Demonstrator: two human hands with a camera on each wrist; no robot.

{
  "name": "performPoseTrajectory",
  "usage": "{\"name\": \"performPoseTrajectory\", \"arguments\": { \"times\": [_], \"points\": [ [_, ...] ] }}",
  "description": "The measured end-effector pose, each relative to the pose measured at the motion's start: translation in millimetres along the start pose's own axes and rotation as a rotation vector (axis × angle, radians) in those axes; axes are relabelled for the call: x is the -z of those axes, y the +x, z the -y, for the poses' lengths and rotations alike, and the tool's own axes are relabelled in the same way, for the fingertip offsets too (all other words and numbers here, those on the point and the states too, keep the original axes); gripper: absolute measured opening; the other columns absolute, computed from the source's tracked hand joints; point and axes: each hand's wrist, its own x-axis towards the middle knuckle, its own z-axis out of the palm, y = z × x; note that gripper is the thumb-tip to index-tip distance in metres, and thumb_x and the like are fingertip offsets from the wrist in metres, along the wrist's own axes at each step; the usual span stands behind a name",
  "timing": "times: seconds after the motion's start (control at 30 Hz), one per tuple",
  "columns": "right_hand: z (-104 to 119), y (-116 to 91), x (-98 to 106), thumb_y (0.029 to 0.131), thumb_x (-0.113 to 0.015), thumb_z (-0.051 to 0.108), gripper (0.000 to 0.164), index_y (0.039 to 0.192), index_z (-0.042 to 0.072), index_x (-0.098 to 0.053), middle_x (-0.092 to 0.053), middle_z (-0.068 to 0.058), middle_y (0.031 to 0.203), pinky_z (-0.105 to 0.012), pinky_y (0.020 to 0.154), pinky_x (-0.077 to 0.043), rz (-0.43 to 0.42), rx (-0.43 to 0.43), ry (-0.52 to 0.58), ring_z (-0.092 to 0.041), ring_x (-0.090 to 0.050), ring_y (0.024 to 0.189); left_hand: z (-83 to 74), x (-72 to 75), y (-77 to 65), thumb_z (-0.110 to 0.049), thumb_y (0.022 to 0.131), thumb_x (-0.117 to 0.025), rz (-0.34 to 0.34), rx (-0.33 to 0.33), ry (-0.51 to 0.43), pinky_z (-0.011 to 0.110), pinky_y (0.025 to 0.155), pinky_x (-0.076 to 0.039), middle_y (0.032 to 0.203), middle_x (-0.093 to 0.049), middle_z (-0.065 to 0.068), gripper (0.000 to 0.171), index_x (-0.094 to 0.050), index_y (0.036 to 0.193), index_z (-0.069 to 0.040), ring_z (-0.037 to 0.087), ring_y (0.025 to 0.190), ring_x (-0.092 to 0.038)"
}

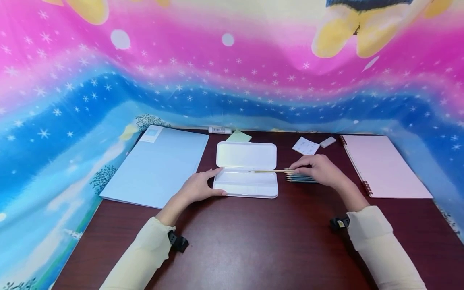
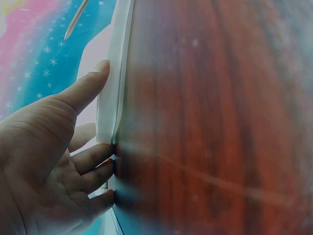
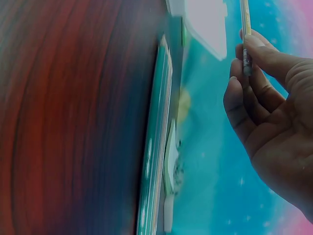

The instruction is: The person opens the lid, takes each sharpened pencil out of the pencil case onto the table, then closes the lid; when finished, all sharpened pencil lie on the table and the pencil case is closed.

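Observation:
A white pencil case (image 1: 246, 190) lies with its lid (image 1: 246, 155) folded back on the dark wood table. My left hand (image 1: 197, 186) holds its left end, thumb at the front edge and forefinger near the hinge; the other fingertips meet the table beside it in the left wrist view. Between thumb and fingers, my right hand (image 1: 320, 169) pinches one yellowish pencil (image 1: 272, 171) near its end. That pencil is held level, its point to the left over the case. Several green pencils (image 1: 300, 178) lie side by side under the right hand, which partly hides them.
A light blue folder (image 1: 164, 165) lies to the left, a pink spiral notebook (image 1: 388, 167) to the right. Along the back are a glue stick (image 1: 220, 130), green sticky notes (image 1: 239, 136), a patterned paper square (image 1: 305, 146) and a white eraser (image 1: 328, 141). A printed cloth hangs behind.

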Motion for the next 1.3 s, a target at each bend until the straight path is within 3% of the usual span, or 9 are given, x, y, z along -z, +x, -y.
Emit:
{"name": "performPoseTrajectory", "arguments": {
  "times": [0.4,0.6,0.9,1.13,1.3],
  "points": [
    [-30.3,-33.8,22.9,0.099,-0.067,0.021,0.019,0.111,0.024,-0.080,-0.077,0.000,0.110,-0.038,0.086,-0.054,-0.026,-0.085,-0.051,-0.020,-0.068,0.102,-3.3,0.0,-0.5,-0.059,0.080,-0.079,0.004,-0.007,-0.015,0.054,0.113,-0.042,0.157,-0.044,0.019,0.092,-0.041,0.157,-0.026,0.036,0.145,-0.045],
    [-42.8,-50.1,30.3,0.100,-0.065,0.019,0.020,0.112,0.024,-0.080,-0.076,-0.003,0.111,-0.030,0.084,-0.054,-0.020,-0.129,-0.055,-0.022,-0.067,0.103,-1.9,-0.6,-0.7,-0.058,0.080,-0.080,0.006,-0.001,-0.009,0.053,0.113,-0.042,0.157,-0.045,0.017,0.092,-0.041,0.157,-0.027,0.035,0.144,-0.046],
    [-60.8,-71.5,35.0,0.097,-0.069,0.022,0.017,0.109,0.025,-0.081,-0.076,-0.004,0.110,-0.025,0.080,-0.053,-0.013,-0.190,-0.066,-0.001,-0.063,0.095,-2.4,1.0,-0.6,-0.059,0.080,-0.080,0.001,-0.010,-0.014,0.053,0.113,-0.042,0.157,-0.045,0.019,0.092,-0.042,0.156,-0.026,0.035,0.145,-0.045],
    [-72.8,-85.3,31.4,0.097,-0.069,0.021,0.017,0.109,0.024,-0.081,-0.075,-0.006,0.111,-0.024,0.078,-0.053,0.021,-0.242,-0.056,-0.017,-0.065,0.099,-2.5,1.2,-1.6,-0.059,0.080,-0.079,0.004,-0.007,-0.012,0.053,0.113,-0.042,0.157,-0.045,0.018,0.091,-0.041,0.156,-0.026,0.035,0.145,-0.045],
    [-76.3,-86.4,27.0,0.096,-0.070,0.020,0.016,0.106,0.027,-0.081,-0.076,-0.003,0.108,-0.026,0.079,-0.054,0.016,-0.216,-0.092,-0.018,-0.068,0.099,-3.5,1.9,-1.8,-0.058,0.080,-0.079,0.007,-0.003,-0.011,0.053,0.113,-0.042,0.157,-0.045,0.019,0.092,-0.041,0.157,-0.026,0.035,0.145,-0.045]
  ]
}}
